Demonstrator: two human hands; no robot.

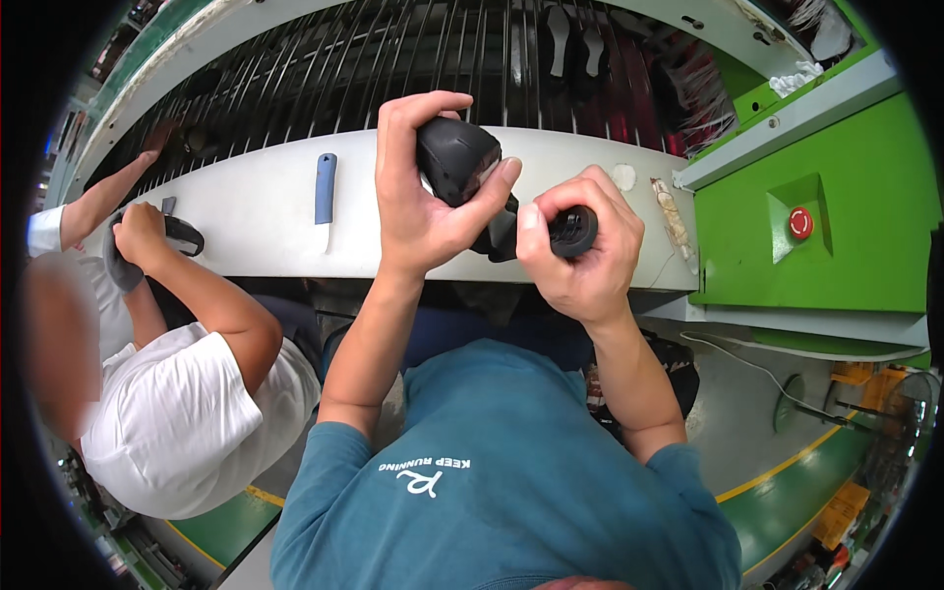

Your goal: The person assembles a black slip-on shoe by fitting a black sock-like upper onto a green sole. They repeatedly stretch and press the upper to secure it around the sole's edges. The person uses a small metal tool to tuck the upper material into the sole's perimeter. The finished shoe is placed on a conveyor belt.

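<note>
Over the white work ledge (265,231), both my hands grip a black shoe (455,157). My left hand (418,202) is closed around its rounded, bulky end, fingers behind it and thumb along the near side. My right hand (587,241) wraps the other end, where a dark round rim (573,232) faces me under the curled fingers and thumb. Parts of the shoe's middle are hidden behind my hands. Left of my left hand, a blue-handled knife (325,192) with a thin pale blade lies on the ledge.
Beyond the ledge runs a rack of metal rods (393,69), with dark shoes (573,49) at its far right. On the right stands a green machine housing (855,187) with a red button (800,223). A worn taped stick (673,221) lies nearby. At left, a co-worker (197,413) handles a dark shoe.
</note>
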